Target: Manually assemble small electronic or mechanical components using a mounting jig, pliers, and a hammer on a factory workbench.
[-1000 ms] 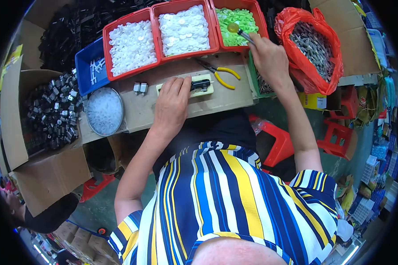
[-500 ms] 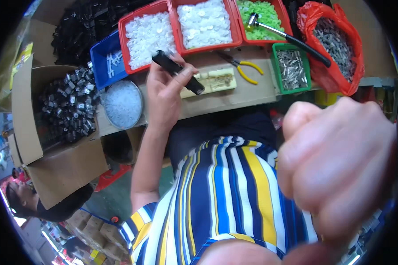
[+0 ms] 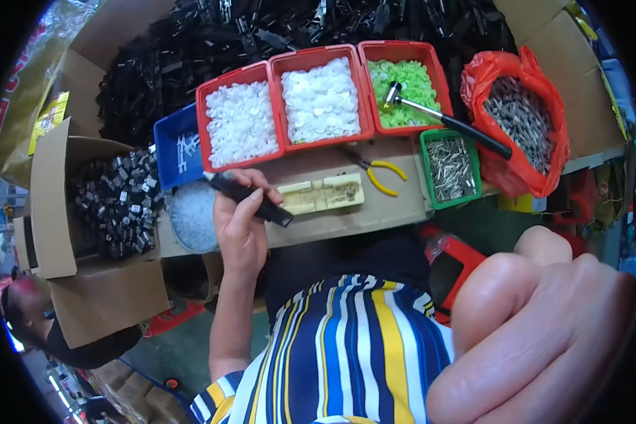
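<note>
My left hand (image 3: 239, 237) is wrapped round a long black plastic part (image 3: 273, 212), tilted with its lower end to the right. It hovers at the left end of a cream block (image 3: 332, 192) with a recessed top, which lies on the cardboard work surface (image 3: 374, 218). Large and close at the lower right, my right hand (image 3: 530, 332) is closed in a fist. Whatever its fingers hold, if anything, is hidden. Beyond the block lie pliers with yellow handles (image 3: 384, 177).
Red trays (image 3: 278, 106) hold white and green plastic pieces. A hammer (image 3: 466, 130) rests across the green ones. Around stand a blue bin (image 3: 168, 152), a round dish (image 3: 194, 219), a green tray (image 3: 477, 173) of metal pins, a red bag (image 3: 558, 152) and a carton (image 3: 53, 212) of black parts.
The whole view has shifted, so the bench sits lower in it. My left hand still grips the black part, now nearer the block's left end. My right fist stays closed, lower in view.
</note>
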Action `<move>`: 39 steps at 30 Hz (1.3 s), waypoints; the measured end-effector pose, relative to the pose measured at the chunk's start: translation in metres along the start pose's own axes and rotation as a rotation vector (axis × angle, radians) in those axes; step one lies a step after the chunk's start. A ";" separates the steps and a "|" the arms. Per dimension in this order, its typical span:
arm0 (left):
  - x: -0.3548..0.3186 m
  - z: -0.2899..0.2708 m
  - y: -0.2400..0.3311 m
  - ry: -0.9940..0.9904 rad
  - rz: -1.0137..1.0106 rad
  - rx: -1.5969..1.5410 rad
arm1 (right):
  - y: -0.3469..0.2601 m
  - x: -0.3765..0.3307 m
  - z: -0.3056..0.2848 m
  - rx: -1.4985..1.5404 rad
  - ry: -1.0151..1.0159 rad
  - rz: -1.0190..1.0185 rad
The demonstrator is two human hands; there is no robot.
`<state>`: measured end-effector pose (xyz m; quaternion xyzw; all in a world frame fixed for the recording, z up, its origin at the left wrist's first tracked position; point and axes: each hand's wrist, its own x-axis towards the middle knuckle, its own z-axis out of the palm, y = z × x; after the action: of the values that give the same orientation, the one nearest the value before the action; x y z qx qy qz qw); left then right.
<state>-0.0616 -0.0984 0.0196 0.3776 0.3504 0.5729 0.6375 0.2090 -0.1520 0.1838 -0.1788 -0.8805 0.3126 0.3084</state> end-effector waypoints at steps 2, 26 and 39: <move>0.005 0.005 -0.001 -0.009 -0.010 -0.019 | -0.003 0.004 0.008 -0.033 0.011 0.007; -0.011 -0.012 -0.063 -0.078 0.449 0.490 | 0.033 -0.066 0.034 -0.649 0.108 0.109; 0.014 -0.007 -0.025 0.020 -0.136 -0.402 | 0.149 -0.062 0.100 -0.802 -0.038 0.762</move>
<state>-0.0551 -0.0855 -0.0060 0.2125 0.2599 0.5904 0.7340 0.2081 -0.1170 -0.0033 -0.5825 -0.8090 0.0452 0.0652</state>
